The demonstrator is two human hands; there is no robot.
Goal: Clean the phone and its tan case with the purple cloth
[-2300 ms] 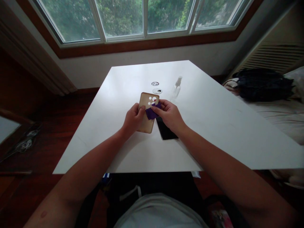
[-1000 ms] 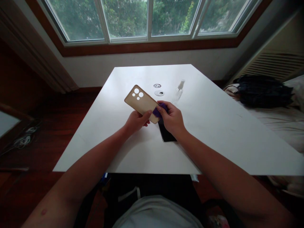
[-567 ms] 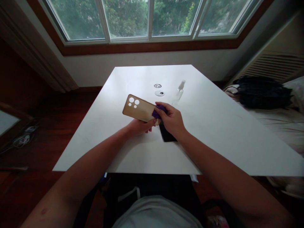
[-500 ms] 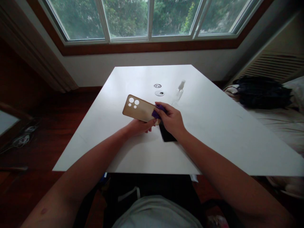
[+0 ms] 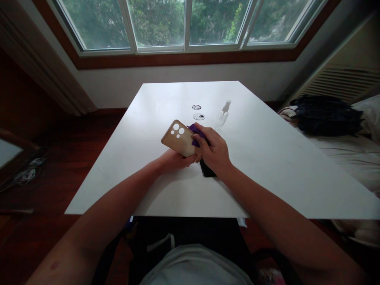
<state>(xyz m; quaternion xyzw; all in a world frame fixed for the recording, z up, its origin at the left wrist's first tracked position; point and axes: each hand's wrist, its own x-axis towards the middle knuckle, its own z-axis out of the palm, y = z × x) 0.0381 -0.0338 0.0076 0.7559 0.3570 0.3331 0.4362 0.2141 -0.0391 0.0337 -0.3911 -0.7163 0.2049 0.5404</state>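
A tan see-through phone case (image 5: 180,143) with round camera holes is held tilted above the table. My left hand (image 5: 178,160) grips its lower edge, thumb on the near side and the other fingers mostly hidden behind it. In my right hand (image 5: 216,148) is a bunched purple cloth (image 5: 196,130), pinched over the case's right-hand edge. Beneath my right hand lies a dark phone (image 5: 207,170) on the tabletop, partly covered from sight by the hand and wrist.
On the white table (image 5: 267,166), beyond my hands, stands a clear spray bottle (image 5: 224,114). Two small round flat items, the farther one (image 5: 196,107) and the nearer one (image 5: 198,116), lie left of it. A dark bundle (image 5: 326,114) rests on bedding at the right.
The phone case has turned clockwise, its camera end shifting right. The purple cloth has moved slightly up along the case's edge with my right hand.
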